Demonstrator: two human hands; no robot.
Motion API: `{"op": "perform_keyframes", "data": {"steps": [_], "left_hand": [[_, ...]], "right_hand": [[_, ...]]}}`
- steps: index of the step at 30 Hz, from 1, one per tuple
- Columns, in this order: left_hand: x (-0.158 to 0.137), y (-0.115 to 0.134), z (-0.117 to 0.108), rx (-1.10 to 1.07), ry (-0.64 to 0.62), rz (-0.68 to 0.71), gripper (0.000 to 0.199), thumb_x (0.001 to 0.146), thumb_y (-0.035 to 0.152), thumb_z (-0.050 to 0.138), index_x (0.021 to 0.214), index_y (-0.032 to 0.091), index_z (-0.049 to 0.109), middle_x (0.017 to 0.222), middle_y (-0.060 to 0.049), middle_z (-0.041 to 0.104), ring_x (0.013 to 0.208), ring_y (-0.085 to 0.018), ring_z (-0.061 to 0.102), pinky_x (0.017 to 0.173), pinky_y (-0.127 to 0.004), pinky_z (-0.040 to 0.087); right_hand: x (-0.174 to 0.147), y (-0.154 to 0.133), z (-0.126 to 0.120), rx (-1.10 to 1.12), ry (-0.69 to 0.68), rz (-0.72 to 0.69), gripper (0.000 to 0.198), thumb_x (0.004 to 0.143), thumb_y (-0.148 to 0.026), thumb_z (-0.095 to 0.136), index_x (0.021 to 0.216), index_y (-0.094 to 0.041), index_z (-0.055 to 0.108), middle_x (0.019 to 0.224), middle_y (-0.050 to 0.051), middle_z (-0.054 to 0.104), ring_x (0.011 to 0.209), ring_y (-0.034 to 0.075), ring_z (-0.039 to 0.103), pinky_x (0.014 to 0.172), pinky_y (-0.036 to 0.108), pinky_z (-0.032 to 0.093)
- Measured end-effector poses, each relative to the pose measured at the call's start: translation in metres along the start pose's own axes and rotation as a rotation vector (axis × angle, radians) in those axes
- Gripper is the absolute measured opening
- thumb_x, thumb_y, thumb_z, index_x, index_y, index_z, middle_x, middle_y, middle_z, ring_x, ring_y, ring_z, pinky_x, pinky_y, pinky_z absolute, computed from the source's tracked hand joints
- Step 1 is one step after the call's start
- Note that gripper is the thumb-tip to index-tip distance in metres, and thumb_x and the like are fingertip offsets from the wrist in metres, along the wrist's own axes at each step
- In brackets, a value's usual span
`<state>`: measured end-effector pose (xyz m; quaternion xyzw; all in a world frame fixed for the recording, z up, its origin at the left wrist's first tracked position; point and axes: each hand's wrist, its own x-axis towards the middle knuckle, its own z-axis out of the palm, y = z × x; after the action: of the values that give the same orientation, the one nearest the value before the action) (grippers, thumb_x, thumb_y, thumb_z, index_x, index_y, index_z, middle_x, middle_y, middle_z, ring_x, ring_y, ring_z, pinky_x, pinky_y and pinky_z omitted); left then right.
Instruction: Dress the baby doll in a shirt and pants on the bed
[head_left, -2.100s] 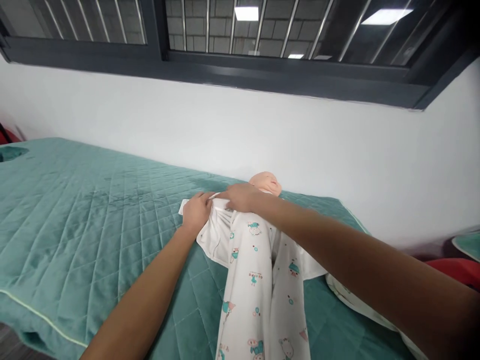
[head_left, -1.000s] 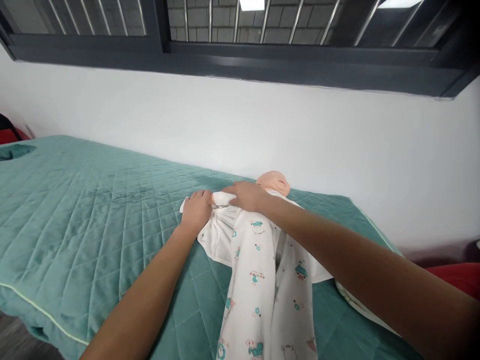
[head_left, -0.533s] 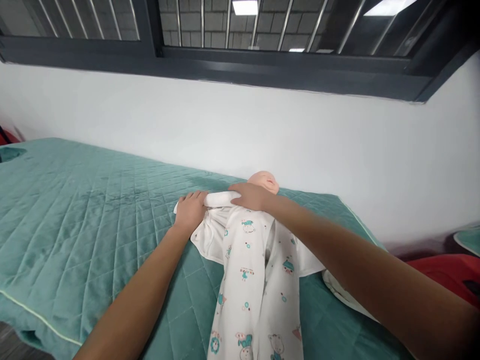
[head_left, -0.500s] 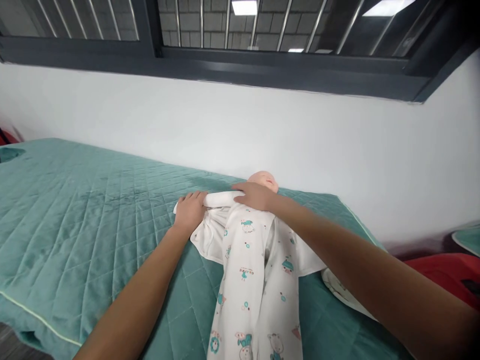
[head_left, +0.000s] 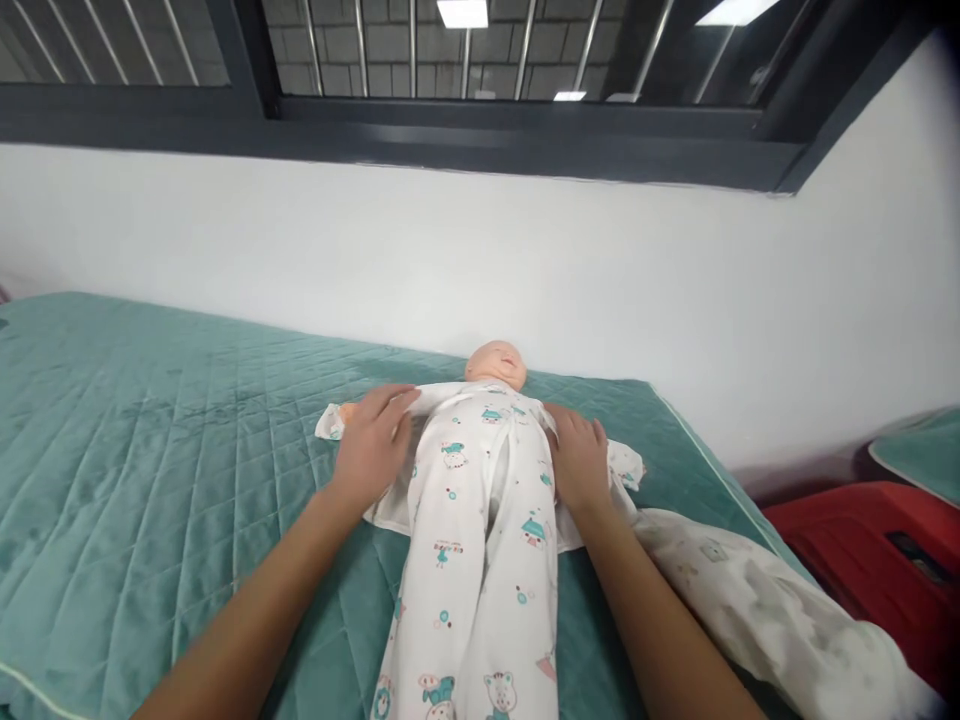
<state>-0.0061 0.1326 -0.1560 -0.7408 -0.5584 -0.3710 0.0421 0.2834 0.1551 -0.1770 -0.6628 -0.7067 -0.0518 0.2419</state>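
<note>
A baby doll (head_left: pixel 496 366) lies on its back, head toward the wall, in a long white baby garment (head_left: pixel 480 480) printed with small animals and houses. Both sleeves stretch out sideways; a bit of the doll's hand shows by the left cuff (head_left: pixel 330 422). My left hand (head_left: pixel 375 445) rests at the left sleeve and side of the chest, fingers stretched and slightly apart. On the other side, my right hand (head_left: pixel 577 455) has its fingers bent over the garment's edge near the shoulder, gripping the cloth. Its fingertips are partly hidden.
A green quilted cover (head_left: pixel 187 450) lies under the doll. A crumpled white printed cloth (head_left: pixel 780 610) is beside my right forearm. Red plastic seating (head_left: pixel 862 560) stands at the right. A white wall (head_left: pixel 337 240) and a dark window frame (head_left: pixel 450 140) rise behind.
My right hand has moved from near the doll's neck to its right-hand side in view. My left hand has shifted off the outer sleeve toward the chest. The view has turned rightward.
</note>
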Motion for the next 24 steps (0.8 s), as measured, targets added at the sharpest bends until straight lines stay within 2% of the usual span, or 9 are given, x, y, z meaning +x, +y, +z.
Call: {"op": "perform_keyframes", "data": {"steps": [2, 5, 7, 9, 10, 12, 14, 18, 24], "left_hand": [[0.012, 0.034, 0.001, -0.184, -0.044, 0.026, 0.033, 0.097, 0.025, 0.038, 0.119, 0.021, 0.062, 0.124, -0.005, 0.064, 0.116, -0.018, 0.056, 0.104, -0.031, 0.044], [0.045, 0.085, 0.010, -0.251, -0.300, 0.201, 0.032, 0.097, 0.027, 0.038, 0.108, 0.023, 0.068, 0.117, -0.003, 0.068, 0.110, -0.017, 0.060, 0.096, -0.029, 0.048], [0.070, 0.116, 0.020, -0.108, -0.444, 0.247, 0.031, 0.096, 0.030, 0.041, 0.100, 0.020, 0.070, 0.113, -0.006, 0.069, 0.108, -0.021, 0.062, 0.090, -0.032, 0.050], [0.090, 0.141, 0.033, 0.092, -0.719, 0.294, 0.028, 0.090, 0.035, 0.053, 0.098, 0.017, 0.072, 0.105, -0.011, 0.071, 0.099, -0.027, 0.065, 0.084, -0.037, 0.052], [0.098, 0.152, 0.040, 0.170, -0.811, 0.300, 0.026, 0.088, 0.031, 0.057, 0.102, 0.017, 0.072, 0.106, -0.012, 0.070, 0.099, -0.028, 0.066, 0.084, -0.039, 0.052], [0.107, 0.169, 0.055, 0.237, -0.868, 0.303, 0.027, 0.084, 0.024, 0.060, 0.107, 0.016, 0.071, 0.115, -0.016, 0.068, 0.105, -0.031, 0.064, 0.088, -0.043, 0.050], [0.109, 0.179, 0.070, 0.268, -0.865, 0.288, 0.030, 0.083, 0.019, 0.061, 0.111, 0.014, 0.071, 0.124, -0.020, 0.064, 0.113, -0.035, 0.059, 0.092, -0.048, 0.047], [0.105, 0.187, 0.091, 0.321, -0.891, 0.254, 0.035, 0.082, 0.016, 0.062, 0.116, 0.012, 0.069, 0.127, -0.022, 0.063, 0.118, -0.037, 0.056, 0.097, -0.053, 0.042], [0.116, 0.180, 0.084, 0.370, -0.888, 0.243, 0.034, 0.081, 0.019, 0.062, 0.115, 0.016, 0.069, 0.127, -0.019, 0.063, 0.119, -0.034, 0.057, 0.098, -0.049, 0.044]], "right_hand": [[0.001, -0.002, -0.003, -0.041, 0.001, 0.058, 0.040, 0.092, -0.020, 0.036, 0.127, -0.019, 0.054, 0.127, 0.011, 0.062, 0.121, 0.028, 0.051, 0.112, 0.050, 0.020], [0.001, 0.000, -0.005, -0.028, 0.049, 0.110, 0.042, 0.088, -0.015, 0.035, 0.125, -0.020, 0.055, 0.123, 0.010, 0.065, 0.116, 0.027, 0.054, 0.109, 0.047, 0.023], [0.002, 0.004, -0.005, 0.017, 0.088, 0.119, 0.044, 0.086, -0.011, 0.033, 0.122, -0.020, 0.056, 0.122, 0.009, 0.065, 0.115, 0.025, 0.055, 0.108, 0.044, 0.024], [0.002, 0.007, -0.005, 0.056, 0.107, 0.122, 0.043, 0.086, -0.013, 0.033, 0.121, -0.021, 0.057, 0.122, 0.009, 0.065, 0.114, 0.026, 0.055, 0.107, 0.043, 0.025], [0.002, 0.008, -0.005, 0.067, 0.109, 0.126, 0.040, 0.087, -0.015, 0.034, 0.120, -0.021, 0.057, 0.122, 0.009, 0.065, 0.113, 0.026, 0.055, 0.106, 0.043, 0.025], [0.002, 0.008, -0.006, 0.069, 0.107, 0.152, 0.036, 0.089, -0.021, 0.037, 0.118, -0.020, 0.057, 0.120, 0.011, 0.066, 0.112, 0.028, 0.056, 0.106, 0.044, 0.025], [0.001, 0.008, -0.008, 0.050, 0.087, 0.176, 0.033, 0.089, -0.025, 0.039, 0.116, -0.019, 0.058, 0.117, 0.011, 0.067, 0.111, 0.029, 0.056, 0.107, 0.045, 0.024], [0.001, 0.009, -0.011, 0.032, 0.023, 0.167, 0.032, 0.088, -0.023, 0.042, 0.116, -0.020, 0.057, 0.112, 0.010, 0.070, 0.112, 0.029, 0.057, 0.108, 0.046, 0.021], [0.006, 0.020, -0.009, 0.061, 0.035, 0.217, 0.034, 0.092, -0.022, 0.036, 0.119, -0.020, 0.056, 0.106, 0.009, 0.072, 0.108, 0.026, 0.061, 0.109, 0.045, 0.021]]}}
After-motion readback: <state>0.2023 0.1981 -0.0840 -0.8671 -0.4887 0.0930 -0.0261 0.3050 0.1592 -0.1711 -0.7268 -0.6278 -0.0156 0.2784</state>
